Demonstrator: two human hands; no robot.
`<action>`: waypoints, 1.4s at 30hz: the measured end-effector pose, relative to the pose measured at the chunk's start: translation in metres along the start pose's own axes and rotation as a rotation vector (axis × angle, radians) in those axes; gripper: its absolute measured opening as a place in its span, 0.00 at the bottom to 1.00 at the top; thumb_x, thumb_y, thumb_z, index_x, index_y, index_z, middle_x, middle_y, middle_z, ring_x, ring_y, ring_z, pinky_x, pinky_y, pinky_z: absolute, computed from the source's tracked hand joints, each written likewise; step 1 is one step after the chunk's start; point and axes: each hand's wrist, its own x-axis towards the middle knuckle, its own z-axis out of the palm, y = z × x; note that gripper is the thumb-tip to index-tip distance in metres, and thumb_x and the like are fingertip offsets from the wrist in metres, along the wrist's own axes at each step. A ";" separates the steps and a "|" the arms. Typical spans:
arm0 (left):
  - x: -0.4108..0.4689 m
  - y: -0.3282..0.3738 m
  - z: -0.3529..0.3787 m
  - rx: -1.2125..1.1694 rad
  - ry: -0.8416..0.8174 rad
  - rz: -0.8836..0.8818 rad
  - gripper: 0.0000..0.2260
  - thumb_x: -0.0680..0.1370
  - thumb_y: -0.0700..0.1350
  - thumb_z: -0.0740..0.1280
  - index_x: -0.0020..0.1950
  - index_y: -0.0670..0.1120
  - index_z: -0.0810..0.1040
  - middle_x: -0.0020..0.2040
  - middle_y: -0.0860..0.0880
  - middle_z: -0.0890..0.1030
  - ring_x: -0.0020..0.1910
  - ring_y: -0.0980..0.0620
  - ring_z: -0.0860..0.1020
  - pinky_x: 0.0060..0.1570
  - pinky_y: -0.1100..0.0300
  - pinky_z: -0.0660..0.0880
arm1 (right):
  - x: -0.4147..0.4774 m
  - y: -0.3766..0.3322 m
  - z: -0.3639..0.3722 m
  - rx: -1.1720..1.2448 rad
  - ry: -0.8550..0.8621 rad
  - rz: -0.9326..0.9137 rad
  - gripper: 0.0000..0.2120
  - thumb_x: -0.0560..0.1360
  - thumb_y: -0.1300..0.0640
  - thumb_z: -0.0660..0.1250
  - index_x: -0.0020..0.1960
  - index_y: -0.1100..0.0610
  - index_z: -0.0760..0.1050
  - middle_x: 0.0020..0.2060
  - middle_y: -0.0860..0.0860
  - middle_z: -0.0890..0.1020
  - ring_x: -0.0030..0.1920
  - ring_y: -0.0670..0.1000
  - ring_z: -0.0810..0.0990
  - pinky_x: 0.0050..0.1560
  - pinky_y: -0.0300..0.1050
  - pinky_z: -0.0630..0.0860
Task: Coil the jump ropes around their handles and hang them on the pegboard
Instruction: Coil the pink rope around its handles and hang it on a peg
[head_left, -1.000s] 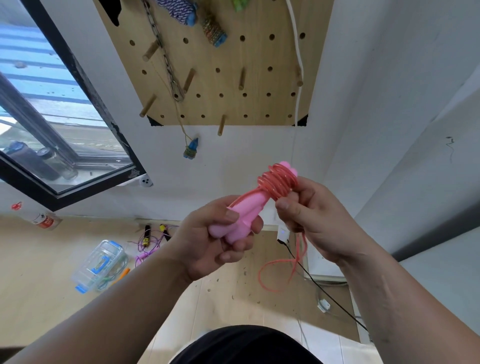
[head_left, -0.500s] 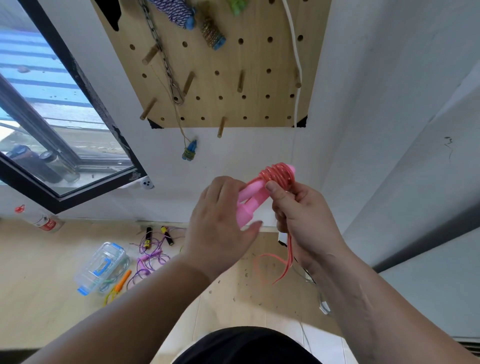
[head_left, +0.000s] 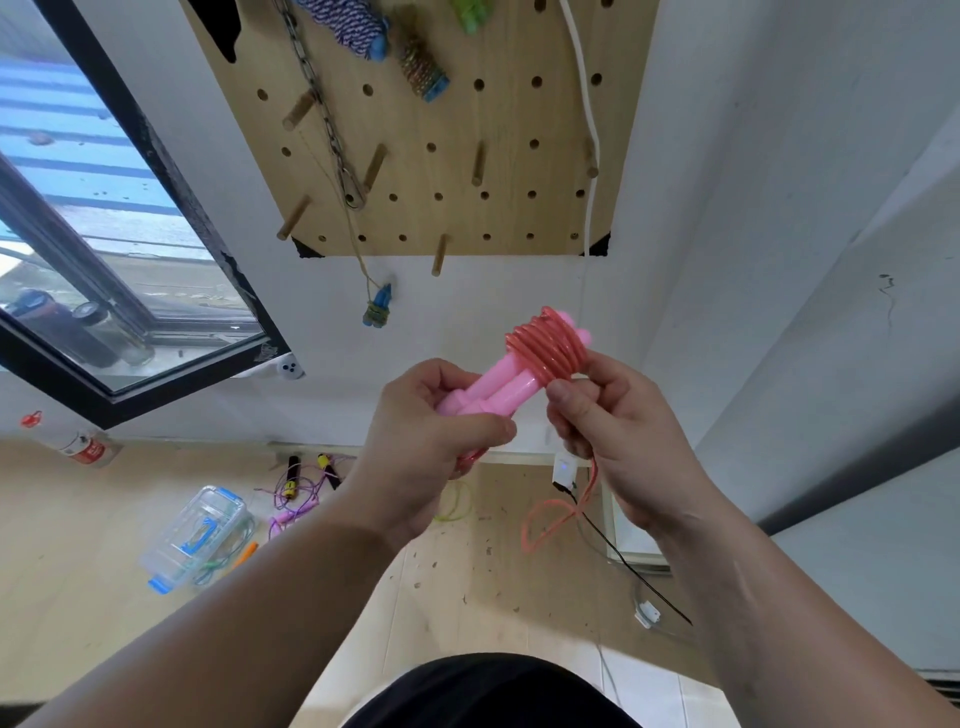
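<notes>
Head view: left hand (head_left: 426, 447) has its fingers clamped round the near ends of the 2 pink handles (head_left: 493, 389), held side by side in mid-air below the pegboard (head_left: 519, 197) bottom edge. Right hand (head_left: 623, 452) pinches the red rope coil (head_left: 548, 345), thumb and fingers closed on it. The coil sits at the handles' far end; a loose tail (head_left: 592, 480) hangs from the right hand toward the floor (head_left: 78, 545). Judgement: keep tension, lay each turn beside the last, tuck the end or it springs off. Room: open air around both hands, wall (head_left: 779, 260) on the right. 1 bare peg (head_left: 439, 255) at the pegboard's bottom edge looks free. Other ropes (head_left: 296, 493) lie on the floor.
</notes>
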 end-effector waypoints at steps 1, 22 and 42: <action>0.000 0.002 -0.002 -0.075 -0.058 -0.066 0.16 0.58 0.36 0.75 0.43 0.42 0.76 0.35 0.46 0.79 0.26 0.52 0.69 0.24 0.62 0.63 | 0.000 -0.001 -0.002 -0.032 0.003 -0.024 0.14 0.76 0.55 0.69 0.61 0.57 0.79 0.27 0.48 0.71 0.31 0.50 0.66 0.33 0.42 0.65; -0.001 0.000 -0.014 -0.488 -0.479 -0.453 0.24 0.70 0.54 0.70 0.56 0.35 0.82 0.46 0.34 0.82 0.34 0.43 0.80 0.31 0.56 0.78 | 0.000 -0.004 0.020 0.114 -0.069 0.018 0.06 0.78 0.53 0.68 0.44 0.50 0.81 0.27 0.48 0.70 0.27 0.48 0.64 0.33 0.45 0.63; -0.006 -0.006 -0.010 0.304 -0.012 0.156 0.18 0.66 0.52 0.77 0.51 0.51 0.76 0.40 0.55 0.78 0.32 0.57 0.74 0.31 0.62 0.71 | -0.001 -0.007 0.006 -0.086 -0.056 0.079 0.11 0.80 0.47 0.66 0.55 0.53 0.79 0.29 0.52 0.65 0.29 0.47 0.62 0.31 0.41 0.60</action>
